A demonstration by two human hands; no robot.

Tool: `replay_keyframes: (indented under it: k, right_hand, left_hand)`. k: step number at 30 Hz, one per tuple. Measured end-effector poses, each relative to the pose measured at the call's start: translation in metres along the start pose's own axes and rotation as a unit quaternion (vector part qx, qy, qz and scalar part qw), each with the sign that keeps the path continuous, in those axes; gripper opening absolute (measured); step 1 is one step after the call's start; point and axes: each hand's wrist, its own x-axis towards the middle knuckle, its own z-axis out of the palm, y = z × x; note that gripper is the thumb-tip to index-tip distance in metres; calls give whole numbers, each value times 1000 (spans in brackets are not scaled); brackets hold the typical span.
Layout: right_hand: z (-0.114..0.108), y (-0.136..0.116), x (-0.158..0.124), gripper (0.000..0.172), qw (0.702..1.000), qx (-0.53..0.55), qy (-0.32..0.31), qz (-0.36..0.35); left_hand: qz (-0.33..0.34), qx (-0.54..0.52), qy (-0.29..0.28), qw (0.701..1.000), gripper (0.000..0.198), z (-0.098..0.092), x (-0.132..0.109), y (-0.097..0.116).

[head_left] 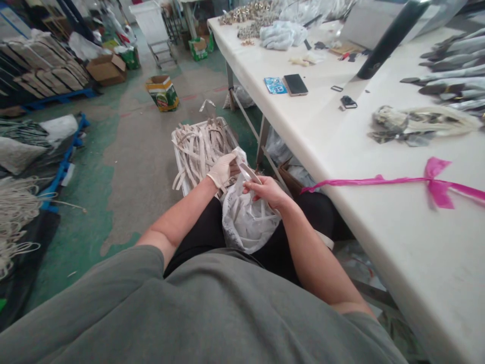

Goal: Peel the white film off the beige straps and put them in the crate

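I sit with a clear plastic bag [246,222] full of pale strips on my lap. My left hand [222,169], in a white glove, is closed around the top of the bag and a beige strip [248,173]. My bare right hand [265,192] pinches the same strip from the other side, fingers curled. Just beyond my knees stands a white basket [182,177] heaped with more beige strips [200,146].
A long white table [341,167] runs along my right, carrying a phone [295,84], a blue card [275,85], a pink ribbon [417,182], a bundle of cords [413,124] and metal parts. Cardboard boxes [162,92], stacked goods and white cord [15,212] lie on the floor at left.
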Motion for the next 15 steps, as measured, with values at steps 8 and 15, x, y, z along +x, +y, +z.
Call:
replay_keyframes:
  k: [8,15]
  right_hand:
    - [-10,-14,-1,19,975,175,133,43]
    - [-4,-19,-3,18,975,125,180,36]
  left_hand:
    - [-104,144,-163,971,30,3,-48,-65]
    - [-59,147,-179,971,39,23,-78,-76]
